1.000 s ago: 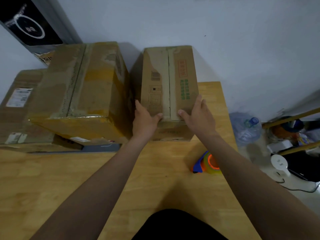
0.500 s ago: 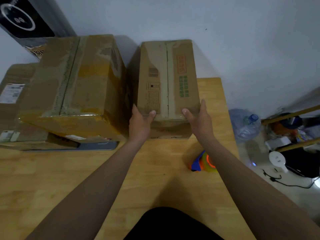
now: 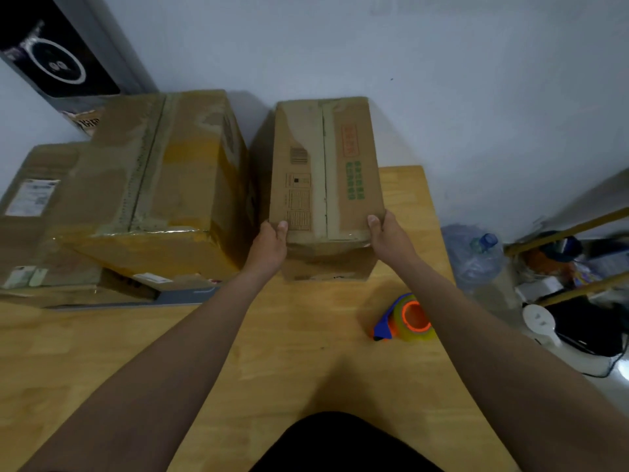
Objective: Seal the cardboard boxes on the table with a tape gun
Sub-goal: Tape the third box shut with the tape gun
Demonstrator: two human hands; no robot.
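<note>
Left hand (image 3: pixel 270 245) and right hand (image 3: pixel 388 238) grasp the near top corners of the narrow box (image 3: pixel 325 172) at the back of the surface (image 3: pixel 238 335). The tape gun (image 3: pixel 405 318) lies idle beside the right forearm. Its centre seam looks untaped, though blur leaves doubt. An uneven pull could tip the box or sweep the gun off.

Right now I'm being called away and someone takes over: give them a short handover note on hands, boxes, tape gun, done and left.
Left hand and right hand each grip a near top corner of the narrow box, thumbs on top.
It stands on the table beside the large box.
Tape gun lies unheld by the right forearm.
Done: flaps closed.
Left: tape the centre seam, which looks unsealed.
</note>
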